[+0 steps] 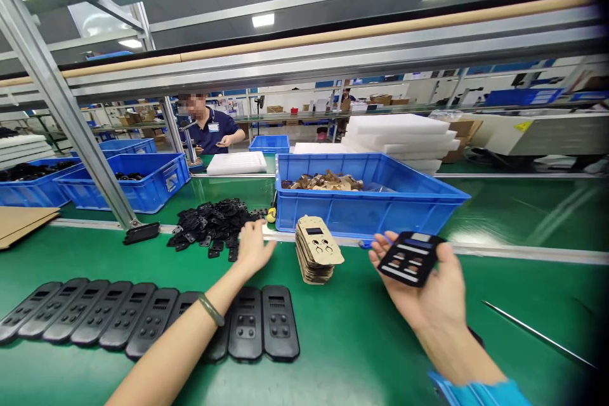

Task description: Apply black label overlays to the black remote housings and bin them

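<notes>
A flat black panel with white strips (406, 260) was right of centre in the frame, tilted across the palm of the right hand (440, 295), thumb closed against its edge; the left hand (254, 250), spread with its thumb apart, was at the heap of small black plates (209, 222) left of centre; between the hands stood a stack of tan cut-out sheets (320, 250), with black oblong casings (280, 327) lined up lower left on the glossy green tabletop (352, 355)
</notes>
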`<state>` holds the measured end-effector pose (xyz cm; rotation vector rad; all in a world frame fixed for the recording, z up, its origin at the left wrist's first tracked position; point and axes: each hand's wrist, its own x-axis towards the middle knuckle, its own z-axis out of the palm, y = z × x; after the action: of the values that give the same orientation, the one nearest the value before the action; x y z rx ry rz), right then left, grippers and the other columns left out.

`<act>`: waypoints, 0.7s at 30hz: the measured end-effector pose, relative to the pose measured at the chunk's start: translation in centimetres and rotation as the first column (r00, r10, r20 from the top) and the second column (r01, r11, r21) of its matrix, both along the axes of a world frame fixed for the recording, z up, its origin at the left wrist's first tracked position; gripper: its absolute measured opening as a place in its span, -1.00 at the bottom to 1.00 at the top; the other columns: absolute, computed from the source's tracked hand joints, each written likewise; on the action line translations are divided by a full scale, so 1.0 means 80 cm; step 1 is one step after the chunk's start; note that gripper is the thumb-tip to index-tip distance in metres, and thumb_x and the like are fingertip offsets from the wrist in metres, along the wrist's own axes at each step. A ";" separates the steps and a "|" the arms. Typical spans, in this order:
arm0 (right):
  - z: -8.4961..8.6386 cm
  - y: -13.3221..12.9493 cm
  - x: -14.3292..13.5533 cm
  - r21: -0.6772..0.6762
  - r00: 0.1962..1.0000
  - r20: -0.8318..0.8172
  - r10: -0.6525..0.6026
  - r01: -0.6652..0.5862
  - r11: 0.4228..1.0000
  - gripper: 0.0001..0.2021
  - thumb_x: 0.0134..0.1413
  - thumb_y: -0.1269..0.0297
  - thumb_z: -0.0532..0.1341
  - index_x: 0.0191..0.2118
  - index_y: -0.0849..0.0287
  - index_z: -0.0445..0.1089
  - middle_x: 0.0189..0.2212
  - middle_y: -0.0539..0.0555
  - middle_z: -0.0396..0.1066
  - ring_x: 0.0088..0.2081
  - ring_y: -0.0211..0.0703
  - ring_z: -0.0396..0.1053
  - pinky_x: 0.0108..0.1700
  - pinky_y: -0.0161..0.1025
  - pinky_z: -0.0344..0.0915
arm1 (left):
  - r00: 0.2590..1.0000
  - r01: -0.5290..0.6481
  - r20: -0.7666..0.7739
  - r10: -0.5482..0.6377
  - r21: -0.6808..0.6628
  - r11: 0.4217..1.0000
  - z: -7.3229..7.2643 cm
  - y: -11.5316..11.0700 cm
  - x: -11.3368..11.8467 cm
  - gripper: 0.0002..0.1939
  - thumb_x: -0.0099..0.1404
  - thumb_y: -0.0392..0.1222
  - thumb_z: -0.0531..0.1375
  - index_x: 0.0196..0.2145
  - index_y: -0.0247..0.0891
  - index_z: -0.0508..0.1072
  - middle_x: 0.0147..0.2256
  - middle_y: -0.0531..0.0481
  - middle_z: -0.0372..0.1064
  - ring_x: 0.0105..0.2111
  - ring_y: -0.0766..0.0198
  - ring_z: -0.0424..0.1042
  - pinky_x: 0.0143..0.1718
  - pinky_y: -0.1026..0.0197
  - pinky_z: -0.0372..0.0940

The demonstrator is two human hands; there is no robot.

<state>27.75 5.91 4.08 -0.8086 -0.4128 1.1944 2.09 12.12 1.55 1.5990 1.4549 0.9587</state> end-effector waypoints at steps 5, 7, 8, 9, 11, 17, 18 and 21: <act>0.033 -0.051 -0.041 0.225 0.999 -0.010 0.036 -0.033 0.974 -0.44 -0.11 -0.25 0.17 -0.23 0.18 0.49 -0.35 0.08 0.42 -0.33 -0.17 0.37 -0.33 -0.31 0.40 | 0.950 0.052 -0.313 -0.013 0.116 0.992 0.006 -0.008 -0.047 -0.47 0.18 -0.20 0.18 0.09 -0.34 0.20 0.14 -0.35 0.01 0.19 -0.13 -0.02 0.17 -0.17 -0.13; 0.027 -0.066 -0.064 0.256 0.981 0.010 0.196 -0.192 0.948 -0.40 -0.24 -0.24 0.28 -0.20 0.17 0.49 -0.37 0.09 0.43 -0.33 -0.15 0.37 -0.32 -0.31 0.40 | 0.920 0.165 -0.378 -0.107 0.126 0.978 0.008 -0.034 -0.048 -0.42 0.16 -0.08 0.22 0.11 -0.25 0.21 0.16 -0.28 0.04 0.20 -0.10 -0.02 0.19 -0.14 -0.12; 0.019 -0.071 -0.074 0.259 0.959 0.013 0.282 -0.276 0.926 -0.39 -0.25 -0.24 0.30 -0.17 0.17 0.49 -0.37 0.10 0.44 -0.33 -0.15 0.37 -0.30 -0.31 0.39 | 0.894 0.246 -0.409 -0.183 0.108 0.963 0.007 -0.050 -0.047 -0.30 0.08 0.01 0.28 0.14 -0.19 0.20 0.17 -0.25 0.05 0.20 -0.12 -0.02 0.19 -0.16 -0.13; 0.010 -0.075 -0.083 0.252 0.932 0.009 0.363 -0.353 0.901 -0.40 -0.23 -0.22 0.30 -0.15 0.16 0.48 -0.36 0.10 0.44 -0.33 -0.16 0.36 -0.28 -0.31 0.38 | 0.850 0.341 -0.449 -0.278 0.065 0.938 0.006 -0.067 -0.045 -0.13 -0.04 0.09 0.34 0.18 -0.15 0.16 0.18 -0.25 0.05 0.21 -0.17 -0.04 0.19 -0.20 -0.15; -0.012 -0.079 -0.095 0.225 0.876 -0.014 0.481 -0.466 0.856 -0.41 -0.14 -0.19 0.28 -0.08 0.15 0.46 -0.32 0.10 0.44 -0.32 -0.17 0.36 -0.26 -0.32 0.37 | 0.713 0.504 -0.536 -0.452 -0.056 0.862 0.001 -0.098 -0.043 0.23 -0.29 0.20 0.40 0.27 -0.16 -0.03 0.22 -0.34 -0.02 0.22 -0.30 -0.10 0.17 -0.33 -0.25; -0.051 -0.081 -0.110 0.166 0.793 -0.079 0.605 -0.588 0.792 -0.44 0.04 -0.14 0.19 0.00 0.19 0.41 -0.36 0.07 0.37 -0.40 -0.25 0.27 -0.34 -0.37 0.30 | 0.701 0.516 -0.568 -0.430 -0.011 0.856 -0.011 -0.141 -0.034 0.36 -0.24 0.07 0.40 0.31 -0.30 -0.35 0.18 -0.43 -0.04 0.21 -0.30 -0.11 0.16 -0.38 -0.34; -0.053 -0.082 -0.111 0.180 0.780 -0.084 0.620 -0.600 0.779 -0.45 0.06 -0.14 0.17 0.01 0.19 0.40 -0.38 0.06 0.36 -0.43 -0.27 0.24 -0.38 -0.37 0.28 | 0.751 0.500 -0.509 -0.420 0.023 0.866 -0.011 -0.145 -0.033 0.36 -0.24 -0.02 0.41 0.31 -0.23 -0.39 0.21 -0.38 -0.12 0.21 -0.29 -0.09 0.17 -0.34 -0.22; -0.056 -0.086 -0.115 0.232 0.754 -0.078 0.652 -0.623 0.747 -0.46 0.11 -0.16 0.10 0.06 0.10 0.35 -0.42 0.04 0.33 -0.49 -0.29 0.17 -0.45 -0.37 0.22 | 0.884 0.439 -0.227 -0.409 0.096 0.893 -0.010 -0.158 -0.030 0.35 -0.21 -0.25 0.37 0.29 -0.05 -0.49 0.28 -0.23 -0.39 0.18 -0.23 0.00 0.11 -0.14 0.10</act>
<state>18.57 -0.95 -0.40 -0.3932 -0.7028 1.8167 -0.31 -0.48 0.72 2.0651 1.1025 0.6709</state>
